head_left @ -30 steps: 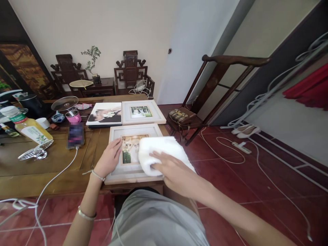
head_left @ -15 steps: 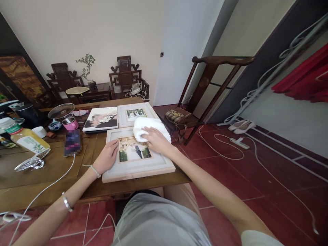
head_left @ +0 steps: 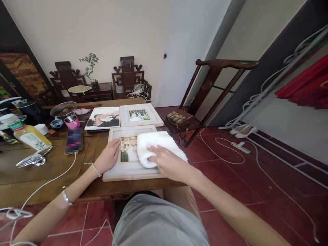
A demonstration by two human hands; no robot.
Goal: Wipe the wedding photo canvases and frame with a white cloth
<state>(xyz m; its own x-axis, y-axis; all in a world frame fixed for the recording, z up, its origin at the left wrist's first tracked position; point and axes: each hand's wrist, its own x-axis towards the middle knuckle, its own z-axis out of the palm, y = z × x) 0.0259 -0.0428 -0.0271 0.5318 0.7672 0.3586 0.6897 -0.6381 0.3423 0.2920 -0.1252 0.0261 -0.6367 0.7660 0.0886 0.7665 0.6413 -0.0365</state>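
Note:
A light wooden picture frame [head_left: 115,177] lies flat at the table's near edge, with a photo [head_left: 125,150] in its middle. My left hand [head_left: 109,155] rests on the frame's left side, fingers laid flat near the photo's edge. In my right hand [head_left: 165,160] is a folded white towel [head_left: 159,138], pressed down on the frame. It covers the photo's right part and the frame's right side. Behind lies a second framed photo [head_left: 138,115], and to its left a white-edged picture [head_left: 104,118].
On the table's left are a juice bottle [head_left: 28,135], scissors [head_left: 34,159], a pink mug [head_left: 71,121] and a phone [head_left: 73,140] on a white cable. A wooden chair [head_left: 212,73] with a checked bag [head_left: 178,117] stands right of the table. A power strip [head_left: 241,147] lies on the floor.
My right hand has drawn the towel toward me and rightward, from the frame's far edge down over the photo's right part. My left hand stays on the frame's left side.

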